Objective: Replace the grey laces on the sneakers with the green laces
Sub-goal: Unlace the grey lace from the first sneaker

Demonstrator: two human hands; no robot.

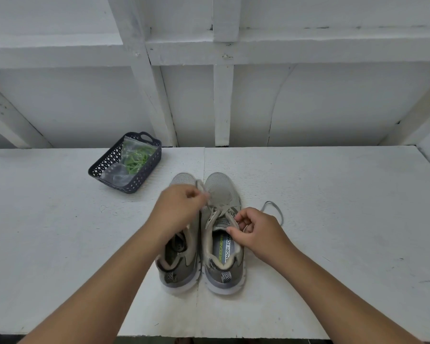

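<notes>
Sneakers (201, 234) sit side by side on the table (333, 219); both hands' fingers (236, 230) pinch the right sneaker's grey lace (221, 209).

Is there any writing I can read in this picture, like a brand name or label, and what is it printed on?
"MEMORY FOA": on the insole label inside the right sneaker; the last letter is hidden by the collar.
Green brand word beside it on the same insole: too blurred and partly hidden to read surely.
Basket, plastic bag, left sneaker: no readable text.
</notes>
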